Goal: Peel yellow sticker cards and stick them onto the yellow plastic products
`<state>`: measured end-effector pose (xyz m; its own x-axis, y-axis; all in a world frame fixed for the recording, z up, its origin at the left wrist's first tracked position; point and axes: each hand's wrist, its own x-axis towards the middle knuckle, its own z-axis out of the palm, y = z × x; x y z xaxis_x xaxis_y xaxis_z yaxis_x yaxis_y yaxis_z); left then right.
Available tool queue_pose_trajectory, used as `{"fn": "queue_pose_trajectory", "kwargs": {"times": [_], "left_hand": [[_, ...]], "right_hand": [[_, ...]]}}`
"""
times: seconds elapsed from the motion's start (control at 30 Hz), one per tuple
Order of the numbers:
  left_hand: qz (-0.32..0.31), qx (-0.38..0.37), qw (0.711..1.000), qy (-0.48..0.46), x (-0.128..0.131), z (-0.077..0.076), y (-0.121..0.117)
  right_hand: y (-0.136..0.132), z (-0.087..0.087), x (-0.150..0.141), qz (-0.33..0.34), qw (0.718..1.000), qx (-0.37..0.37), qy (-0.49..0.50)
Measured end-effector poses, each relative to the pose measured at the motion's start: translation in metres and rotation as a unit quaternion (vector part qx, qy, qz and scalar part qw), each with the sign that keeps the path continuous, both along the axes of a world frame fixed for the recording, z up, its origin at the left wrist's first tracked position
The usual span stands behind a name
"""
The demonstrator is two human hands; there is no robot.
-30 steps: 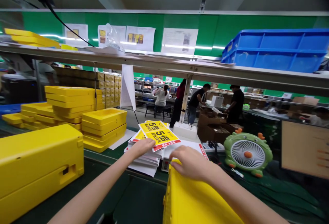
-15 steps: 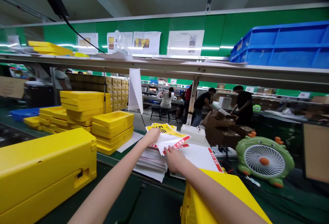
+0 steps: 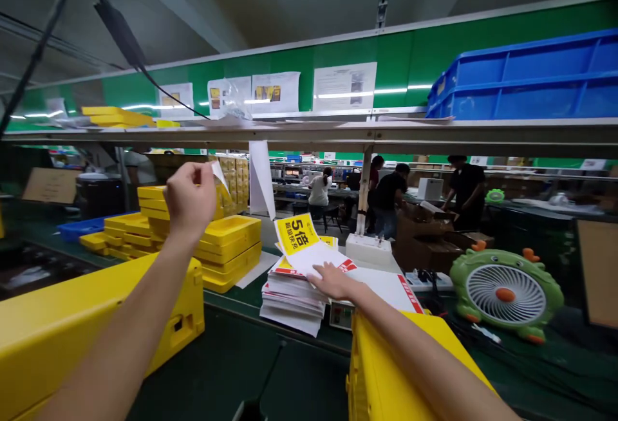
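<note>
— White slip [image 3: 219,176] pinched in the raised left hand [image 3: 190,199]?

— Yes, fingers closed on it, held high over the yellow trays [image 3: 226,241]. The right hand [image 3: 333,281] lies flat and open on the paper stack [image 3: 294,292], beside a curled yellow label [image 3: 295,234].

— Around them?

— Two yellow cases [image 3: 400,376] on the bench [image 3: 251,369], and a green fan [image 3: 505,292] to the right.
</note>
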<state>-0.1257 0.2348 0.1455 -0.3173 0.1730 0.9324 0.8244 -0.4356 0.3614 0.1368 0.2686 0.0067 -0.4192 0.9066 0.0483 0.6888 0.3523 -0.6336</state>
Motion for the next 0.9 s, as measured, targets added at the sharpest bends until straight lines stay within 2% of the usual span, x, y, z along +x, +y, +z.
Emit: {"fn": "queue_pose_trajectory", "kwargs": {"times": [0.03, 0.1, 0.17, 0.2, 0.27, 0.37, 0.4, 0.47, 0.5, 0.53, 0.57, 0.6, 0.67, 0.7, 0.73, 0.8, 0.9], "left_hand": [[-0.012, 0.023, 0.999, 0.036, 0.016, -0.010, -0.020], [-0.062, 0.057, 0.987, 0.140, 0.057, -0.041, -0.054], [-0.152, 0.045, 0.936, 0.314, 0.099, -0.077, -0.080], [-0.175, 0.038, 0.921, 0.347, 0.117, -0.092, -0.091], [-0.218, 0.018, 0.893, 0.394, 0.146, -0.118, -0.110], [-0.289, 0.029, 0.862, 0.415, 0.171, -0.142, -0.136], [-0.300, 0.048, 0.868, 0.393, 0.176, -0.148, -0.144], [-0.300, 0.058, 0.915, 0.262, 0.185, -0.158, -0.157], [-0.305, 0.028, 0.939, 0.158, 0.190, -0.161, -0.161], [-0.327, -0.026, 0.943, 0.047, 0.194, -0.163, -0.164], [-0.377, -0.100, 0.920, -0.045, 0.198, -0.163, -0.165], [-0.445, -0.175, 0.871, -0.109, 0.202, -0.161, -0.165], [-0.561, -0.274, 0.764, -0.164, 0.210, -0.154, -0.165], [-0.589, -0.293, 0.733, -0.172, 0.213, -0.149, -0.165], [-0.598, -0.299, 0.724, -0.171, 0.216, -0.145, -0.167], [-0.591, -0.284, 0.739, -0.157, 0.219, -0.139, -0.172], [-0.560, -0.239, 0.785, -0.117, 0.217, -0.133, -0.182]], "right_hand": [[-0.012, 0.013, -0.002, 0.024, 0.997, -0.014, 0.069], [-0.044, 0.040, -0.005, 0.078, 0.974, -0.051, 0.209], [-0.080, 0.060, 0.000, 0.100, 0.937, -0.085, 0.325], [-0.097, 0.066, 0.007, 0.093, 0.920, -0.095, 0.368], [-0.128, 0.068, 0.026, 0.057, 0.895, -0.108, 0.429], [-0.168, 0.058, 0.067, -0.003, 0.866, -0.113, 0.487], [-0.180, 0.055, 0.081, -0.022, 0.854, -0.107, 0.509], [-0.205, 0.049, 0.105, -0.059, 0.814, -0.092, 0.570], [-0.217, 0.048, 0.114, -0.076, 0.789, -0.086, 0.604], [-0.228, 0.046, 0.121, -0.090, 0.761, -0.085, 0.637], [-0.239, 0.044, 0.126, -0.102, 0.735, -0.086, 0.665], [-0.248, 0.042, 0.130, -0.110, 0.714, -0.087, 0.686], [-0.263, 0.036, 0.136, -0.119, 0.694, -0.084, 0.705], [-0.268, 0.033, 0.140, -0.122, 0.693, -0.078, 0.706], [-0.273, 0.029, 0.143, -0.124, 0.701, -0.070, 0.699], [-0.279, 0.023, 0.151, -0.127, 0.738, -0.056, 0.660], [-0.285, 0.016, 0.164, -0.133, 0.815, -0.003, 0.565]]}}
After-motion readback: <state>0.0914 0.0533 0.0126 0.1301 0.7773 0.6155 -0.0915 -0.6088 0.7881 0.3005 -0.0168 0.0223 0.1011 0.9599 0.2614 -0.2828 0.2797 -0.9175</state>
